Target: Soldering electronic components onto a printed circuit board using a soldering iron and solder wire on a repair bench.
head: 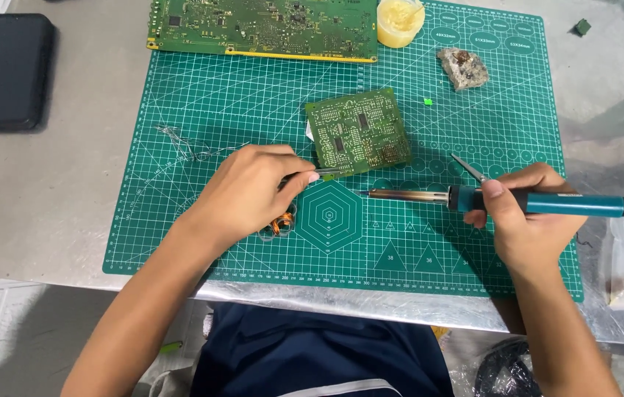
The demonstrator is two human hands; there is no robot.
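— What's the left hand (253, 192) doing?
— Pinching tweezers (324, 173), tips at the near edge of the small board (358, 131), which lies flat mid-mat (179, 242) on the table (47, 198).
— How would that board handle?
— Light, stiff, but fragile, I'd say; best held by its bare edges.
— And to the right?
— The right hand (529, 217) is closed around the iron (503, 199), tip pointing left, just short of the board. Its metal end is likely hot; take it by the teal handle only.
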